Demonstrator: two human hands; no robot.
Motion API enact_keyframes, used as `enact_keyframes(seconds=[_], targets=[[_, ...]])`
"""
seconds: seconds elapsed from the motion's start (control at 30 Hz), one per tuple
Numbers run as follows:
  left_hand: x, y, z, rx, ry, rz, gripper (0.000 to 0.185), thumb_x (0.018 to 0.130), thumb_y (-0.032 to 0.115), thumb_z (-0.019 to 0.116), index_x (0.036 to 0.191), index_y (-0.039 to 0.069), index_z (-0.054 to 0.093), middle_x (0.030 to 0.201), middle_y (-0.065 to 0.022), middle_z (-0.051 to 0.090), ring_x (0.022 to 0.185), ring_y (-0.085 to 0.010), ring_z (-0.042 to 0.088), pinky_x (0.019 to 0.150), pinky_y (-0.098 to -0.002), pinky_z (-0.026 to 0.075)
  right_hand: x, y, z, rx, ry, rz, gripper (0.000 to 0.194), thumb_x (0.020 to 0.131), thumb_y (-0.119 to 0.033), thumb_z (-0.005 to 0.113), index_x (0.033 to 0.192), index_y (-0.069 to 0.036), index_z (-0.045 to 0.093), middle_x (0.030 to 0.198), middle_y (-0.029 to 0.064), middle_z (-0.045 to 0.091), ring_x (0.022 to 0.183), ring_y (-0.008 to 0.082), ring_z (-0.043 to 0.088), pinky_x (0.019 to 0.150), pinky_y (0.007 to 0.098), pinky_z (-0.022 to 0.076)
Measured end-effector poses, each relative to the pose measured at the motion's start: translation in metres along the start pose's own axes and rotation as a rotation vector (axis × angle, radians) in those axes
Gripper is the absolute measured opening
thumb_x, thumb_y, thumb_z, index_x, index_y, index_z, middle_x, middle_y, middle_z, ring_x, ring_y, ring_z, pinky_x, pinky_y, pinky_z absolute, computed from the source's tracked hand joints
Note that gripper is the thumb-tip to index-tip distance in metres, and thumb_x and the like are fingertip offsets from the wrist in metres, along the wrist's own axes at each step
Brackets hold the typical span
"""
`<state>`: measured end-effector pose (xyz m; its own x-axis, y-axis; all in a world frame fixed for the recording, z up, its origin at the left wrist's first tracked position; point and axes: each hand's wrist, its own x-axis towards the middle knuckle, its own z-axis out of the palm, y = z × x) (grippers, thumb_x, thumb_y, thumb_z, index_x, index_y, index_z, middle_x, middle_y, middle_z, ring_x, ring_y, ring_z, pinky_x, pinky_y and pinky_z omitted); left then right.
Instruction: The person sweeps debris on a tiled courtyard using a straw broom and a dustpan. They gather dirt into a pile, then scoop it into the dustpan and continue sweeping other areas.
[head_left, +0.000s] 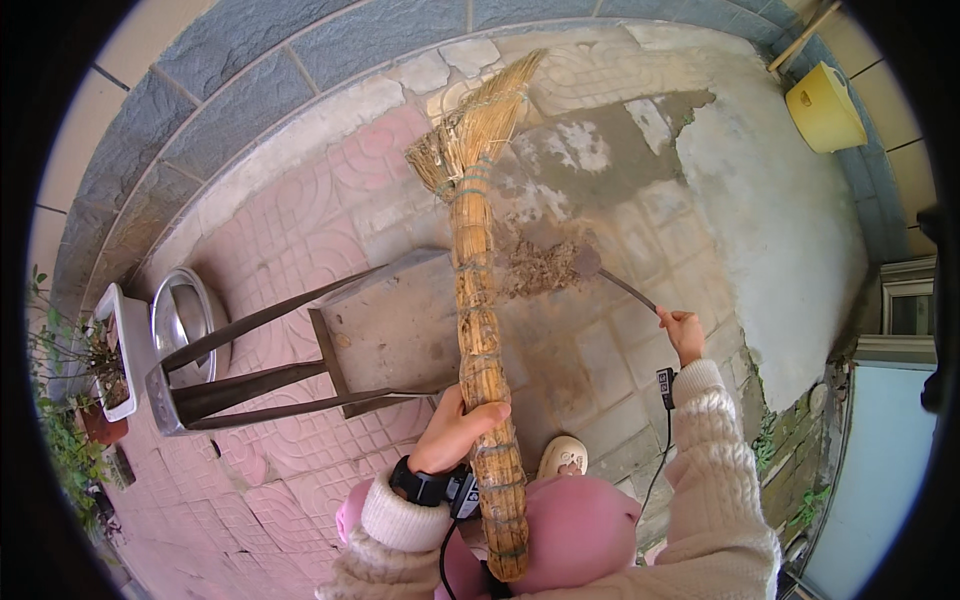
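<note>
My left hand (454, 435) grips the thick bound handle of a straw broom (480, 300). The broom slants up the view, its worn bristles (495, 112) pointing away from me. With my right hand (682, 334) I hold the thin dark handle of a small scoop-like tool (628, 291). Its rounded head (587, 261) rests at the right side of a heap of brown dirt (536, 262) on the paving. Left of the heap lies a large metal dustpan (397, 330) with a long frame handle (255, 367). The broom hides part of the dustpan's right edge.
Metal basins (187, 322) and a white planter (124, 352) stand at left, near leafy plants (71, 420). A yellow bucket (825, 109) is by the wall at upper right. A pale blue panel (885, 465) borders the right. My shoe (562, 456) is below the dirt.
</note>
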<state>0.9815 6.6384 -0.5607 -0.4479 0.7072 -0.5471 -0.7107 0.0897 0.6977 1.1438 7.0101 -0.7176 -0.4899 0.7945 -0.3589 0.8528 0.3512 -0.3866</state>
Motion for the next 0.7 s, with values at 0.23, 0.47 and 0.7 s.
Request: enact_keyframes(seconds=[0.23, 0.47, 0.7], targets=[[0.005, -0.001, 0.008, 0.063, 0.052, 0.013, 0.03, 0.069, 0.024, 0.059, 0.087, 0.001, 0.05, 0.071, -0.0031, 0.051, 0.062, -0.0096, 0.049, 0.053, -0.0223, 0.039, 0.008, 0.018, -0.027, -0.168, 0.062, 0.062, 0.05, 0.071, -0.054, 0.057, 0.064, -0.005, 0.065, 0.055, 0.0127, 0.057, 0.057, 0.0233, 0.059, 0.057, 0.0331, 0.0439], [0.01, 0.001, 0.021, 0.05, 0.023, -0.032, 0.014, 0.073, 0.013, 0.057, 0.08, 0.002, 0.051, 0.069, 0.0015, 0.047, 0.062, -0.0066, 0.043, 0.055, -0.0213, 0.036, 0.045, -0.04, -0.005, -0.115, 0.039, -0.158, 0.042, 0.069, -0.052, 0.06, 0.066, -0.01, 0.067, 0.058, 0.01, 0.059, 0.059, 0.0271, 0.059, 0.056, 0.0347, 0.045], [0.005, 0.002, 0.014, 0.145, -0.019, -0.051, 0.014, 0.075, 0.014, 0.057, 0.08, 0.003, 0.052, 0.069, 0.0024, 0.048, 0.062, -0.0055, 0.042, 0.053, -0.0213, 0.035, 0.045, -0.021, -0.075, -0.309, 0.093, -0.111, 0.04, 0.068, -0.049, 0.063, 0.064, -0.01, 0.067, 0.058, 0.0062, 0.06, 0.058, 0.0235, 0.06, 0.056, 0.0333, 0.0453]])
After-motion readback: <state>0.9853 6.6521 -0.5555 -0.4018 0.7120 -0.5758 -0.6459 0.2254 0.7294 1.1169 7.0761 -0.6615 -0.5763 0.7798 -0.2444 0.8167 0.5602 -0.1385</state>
